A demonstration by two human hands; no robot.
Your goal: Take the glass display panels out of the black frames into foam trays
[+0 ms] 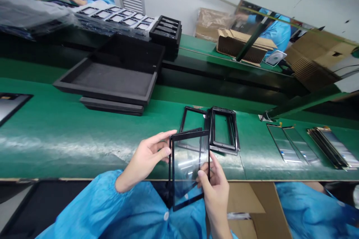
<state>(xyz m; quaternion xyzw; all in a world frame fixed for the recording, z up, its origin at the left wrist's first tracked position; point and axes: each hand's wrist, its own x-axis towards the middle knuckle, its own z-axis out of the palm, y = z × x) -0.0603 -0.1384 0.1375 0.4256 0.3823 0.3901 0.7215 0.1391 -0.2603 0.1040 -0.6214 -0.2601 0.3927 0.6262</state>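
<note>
- Head view: both hands hold one glass panel, clear with a black border. It stands nearly upright above the near edge of the table, in front of the person's blue smock.
- Left hand: closed on the panel's upper left corner, with the index finger along the top edge and the thumb on the left border.
- Right hand: gripping the lower right edge, with the thumb on the near face and the other fingers behind.
- Just beyond the panel a single black frame lies flat on the table. A stack of frames lies touching its right side. The panel appears to be clear of both.
- Black trays sit far left, and thin shiny sheets lie side by side at the right.
- Step in hand, as judged: the panel is lifted for checking or lining up and is not yet seated in any frame.
- The next move calls for a grip on the edges only, with the right thumb kept off the clear area. The panel's corners should be squared to a frame's opening before it is lowered flat.
</note>
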